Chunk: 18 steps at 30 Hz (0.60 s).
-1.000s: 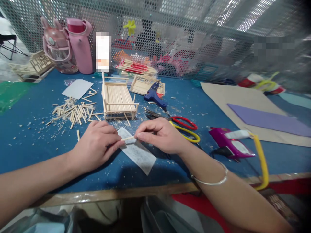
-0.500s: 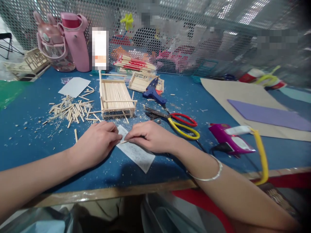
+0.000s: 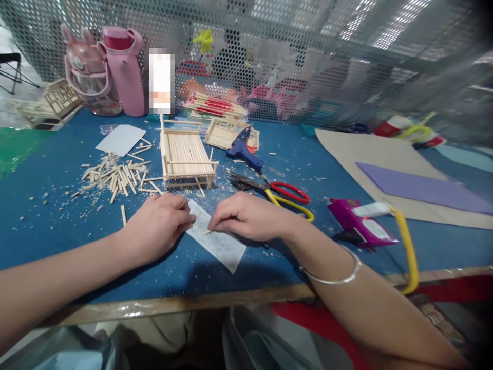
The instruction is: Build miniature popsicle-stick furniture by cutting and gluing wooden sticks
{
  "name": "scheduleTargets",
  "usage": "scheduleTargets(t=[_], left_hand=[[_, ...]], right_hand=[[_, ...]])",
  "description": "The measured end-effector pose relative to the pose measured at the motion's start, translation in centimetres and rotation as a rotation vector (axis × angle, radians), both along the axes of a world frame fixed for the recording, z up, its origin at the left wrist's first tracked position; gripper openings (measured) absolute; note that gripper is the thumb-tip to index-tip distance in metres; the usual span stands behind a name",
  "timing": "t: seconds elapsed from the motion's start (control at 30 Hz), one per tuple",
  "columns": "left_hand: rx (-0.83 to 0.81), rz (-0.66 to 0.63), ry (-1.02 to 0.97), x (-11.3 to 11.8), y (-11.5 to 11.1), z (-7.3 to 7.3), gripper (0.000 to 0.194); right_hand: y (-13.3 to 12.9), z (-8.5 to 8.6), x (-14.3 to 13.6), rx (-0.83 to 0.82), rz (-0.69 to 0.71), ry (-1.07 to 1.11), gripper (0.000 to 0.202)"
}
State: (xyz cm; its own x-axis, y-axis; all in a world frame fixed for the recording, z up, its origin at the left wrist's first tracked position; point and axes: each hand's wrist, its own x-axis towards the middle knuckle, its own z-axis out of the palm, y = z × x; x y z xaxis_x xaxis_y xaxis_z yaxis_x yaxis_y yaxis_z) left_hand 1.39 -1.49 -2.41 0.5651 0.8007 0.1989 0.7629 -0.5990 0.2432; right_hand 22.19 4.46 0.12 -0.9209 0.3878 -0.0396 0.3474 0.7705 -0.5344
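Observation:
A pale grey strip of what looks like sandpaper (image 3: 230, 255) lies slantwise on the blue table, dark smudges on its surface. My left hand (image 3: 162, 221) is closed, its bent fingers and thumb pressed at the strip's upper left edge. In a pinch, my right hand (image 3: 242, 216) grips a short wooden stick (image 3: 208, 232) against the strip; only the stick's tip shows. Just beyond my hands stands a small bed-like frame (image 3: 187, 151) made of wooden sticks. Scissors (image 3: 288, 192) with red and yellow handles lie beside my right hand.
Cut stick pieces (image 3: 123, 177) and crumbs are heaped left of the frame. Behind lie a blue glue gun (image 3: 244, 149) and a bundle of sticks (image 3: 215, 104). A purple device (image 3: 360, 223) and purple sheet (image 3: 419, 187) are at right; a pink bottle (image 3: 125, 72) stands back left.
My right hand has slid a little to the right along the strip with the stick, away from my left hand. My left hand stays on the strip's edge. The view shifted slightly.

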Motion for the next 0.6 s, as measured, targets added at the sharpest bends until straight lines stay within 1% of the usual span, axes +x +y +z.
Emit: scheduleTargets(t=[0.07, 0.2, 0.37, 0.5, 0.6], left_hand=[[-0.015, -0.008, -0.011, 0.02, 0.05, 0.02, 0.027], [-0.036, -0.006, -0.023, 0.03, 0.18, 0.09, 0.027], [-0.036, -0.006, -0.046, -0.01, 0.19, 0.06, 0.026], [-0.041, -0.016, -0.039, -0.03, 0.21, 0.06, 0.026], [-0.044, -0.014, -0.04, -0.01, 0.27, 0.07, 0.026]], right_hand=[[0.03, 0.07, -0.02, 0.0, -0.001, 0.001, 0.019], [-0.05, -0.13, -0.46, 0.087, -0.063, 0.059, 0.019], [-0.31, 0.27, -0.27, -0.007, -0.012, -0.059, 0.017], [-0.4, 0.19, -0.54, 0.078, -0.075, -0.007, 0.016], [-0.33, 0.19, -0.68, 0.09, -0.097, -0.047, 0.012]])
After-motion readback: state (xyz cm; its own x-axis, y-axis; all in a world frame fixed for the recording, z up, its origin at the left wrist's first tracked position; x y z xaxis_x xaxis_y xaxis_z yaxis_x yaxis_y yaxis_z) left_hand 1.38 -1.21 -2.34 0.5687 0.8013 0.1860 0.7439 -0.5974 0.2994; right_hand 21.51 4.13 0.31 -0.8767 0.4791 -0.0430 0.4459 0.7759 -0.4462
